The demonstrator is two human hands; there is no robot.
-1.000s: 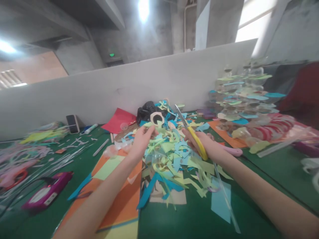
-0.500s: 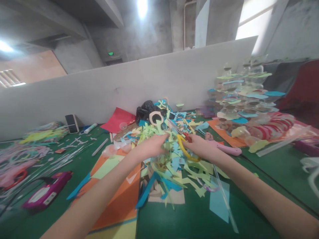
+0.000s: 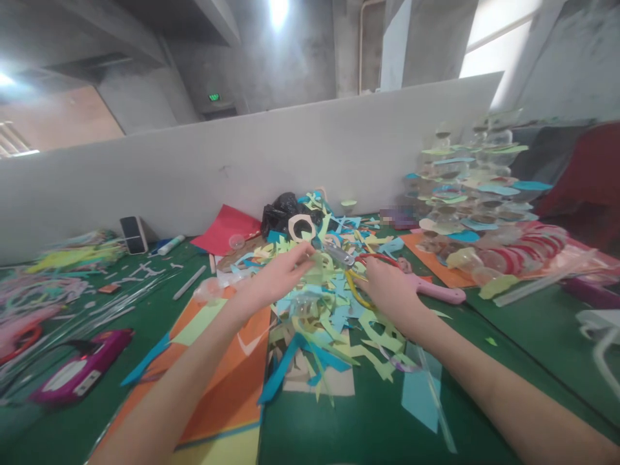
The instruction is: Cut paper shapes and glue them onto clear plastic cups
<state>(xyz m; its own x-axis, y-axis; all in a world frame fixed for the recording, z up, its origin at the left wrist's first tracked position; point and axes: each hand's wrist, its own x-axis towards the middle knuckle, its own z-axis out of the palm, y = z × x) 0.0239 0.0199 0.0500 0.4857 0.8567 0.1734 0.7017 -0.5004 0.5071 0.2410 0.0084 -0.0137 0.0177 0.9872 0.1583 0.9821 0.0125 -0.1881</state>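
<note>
My right hand [image 3: 390,287] is closed around the handles of a pair of scissors [image 3: 345,257], one loop yellow and one red. Its metal blades point up and left, over a heap of paper scraps [image 3: 339,316]. Across from them, my left hand [image 3: 278,274] pinches a small pale green piece of paper [image 3: 316,270] close to the blades. Below the hands, a clear plastic piece [image 3: 305,305] lies among the scraps. The exact edge of the held paper blends into the green scraps behind it.
A pink glue gun [image 3: 440,290] with a black cord lies right of my right hand. Stacked clear cups with coloured paper [image 3: 450,187] stand at the back right. Orange sheets [image 3: 220,381] and a purple device [image 3: 82,365] lie left. A white partition [image 3: 194,174] runs behind.
The scissors have turned, so their blades now show toward the left hand. My left hand has drawn slightly left and up, with pale green paper visible at its fingertips. The view shifted slightly.
</note>
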